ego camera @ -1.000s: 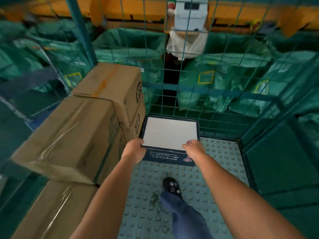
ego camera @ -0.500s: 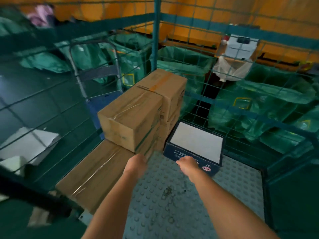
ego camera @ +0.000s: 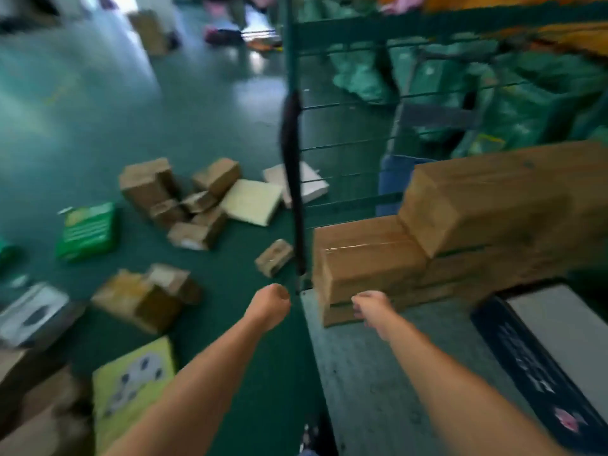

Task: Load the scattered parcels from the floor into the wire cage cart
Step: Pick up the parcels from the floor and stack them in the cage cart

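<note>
- Nearest, low left: a yellow flat parcel (ego camera: pixel 131 373) with a dotted print, lying on the green floor (ego camera: pixel 210 133) beside plain cardboard at the frame edge.
- Both bare arms stretched forward; left hand (ego camera: pixel 270 302) over the floor just outside the cart edge, fingers curled loosely, nothing in its grip.
- Right hand (ego camera: pixel 371 306) over the cart floor (ego camera: pixel 368 390), close to the lowest stacked box; fingers loosely curled too, empty as far as the blur allows.
- Already loaded in the wire cage cart (ego camera: pixel 345 153): a dark blue box (ego camera: pixel 543 363) with a white top at right, and brown cartons (ego camera: pixel 371 258) stacked along the mesh side.
- Likely step in hand: turning from the cart to fetch the next parcel.
- Closest easy pick: a small brown box (ego camera: pixel 273 257) on the floor, just beside the cart's corner post (ego camera: pixel 296 192).
- Worth doing well: bend squarely over it, take it from both sides, keep clear of the post on the lift.
- Further left: a torn-looking carton (ego camera: pixel 141 299), a white and grey box (ego camera: pixel 31 312), a green pack (ego camera: pixel 87 230).
- Beyond: a cluster of brown boxes (ego camera: pixel 184 199) with a pale flat parcel (ego camera: pixel 251 202) and a white one (ego camera: pixel 307 185) against the mesh.
- Best placed in the open space between the cartons and the blue box.
- Farthest: green sacks (ego camera: pixel 513 103) behind the mesh, blurred.
</note>
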A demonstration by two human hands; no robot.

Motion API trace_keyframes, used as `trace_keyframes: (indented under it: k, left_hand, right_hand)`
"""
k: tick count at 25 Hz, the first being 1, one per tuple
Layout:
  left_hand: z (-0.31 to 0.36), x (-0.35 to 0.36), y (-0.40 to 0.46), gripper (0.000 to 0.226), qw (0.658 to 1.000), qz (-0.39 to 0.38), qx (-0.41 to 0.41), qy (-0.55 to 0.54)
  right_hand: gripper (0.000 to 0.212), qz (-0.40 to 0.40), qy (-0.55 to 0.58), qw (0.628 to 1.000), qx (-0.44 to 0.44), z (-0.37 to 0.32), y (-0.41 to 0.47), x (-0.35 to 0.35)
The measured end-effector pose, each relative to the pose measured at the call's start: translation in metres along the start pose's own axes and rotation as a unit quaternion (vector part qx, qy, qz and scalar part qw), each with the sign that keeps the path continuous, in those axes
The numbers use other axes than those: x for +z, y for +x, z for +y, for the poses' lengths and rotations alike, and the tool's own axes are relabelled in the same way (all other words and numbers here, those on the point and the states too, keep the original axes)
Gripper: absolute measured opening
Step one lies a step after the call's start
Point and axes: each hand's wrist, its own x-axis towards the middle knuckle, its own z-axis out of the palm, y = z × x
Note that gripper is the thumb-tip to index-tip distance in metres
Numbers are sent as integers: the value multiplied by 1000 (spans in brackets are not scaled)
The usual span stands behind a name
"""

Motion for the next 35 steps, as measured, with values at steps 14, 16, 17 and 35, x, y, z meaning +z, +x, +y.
trace_keyframes:
  k: [14, 16, 17, 35]
  left_hand:
    - [-349, -149, -171, 8, 886, 216, -290, -290]
    - [-384, -157, -192, 10, 855, 241, -331, -317]
    - [-399, -159, -203, 12, 838, 250, -355, -332]
    - [-605, -169, -434, 8, 561, 392, -535, -495]
  right_hand:
    - [9, -330, -282, 886, -162, -72, -146, 417]
    - [14, -373, -318, 856, -165, -67, -167, 467]
    - [16, -391, -337, 841, -163, -65, -178, 487]
    - [25, -535, -538, 588, -279, 16, -414, 785]
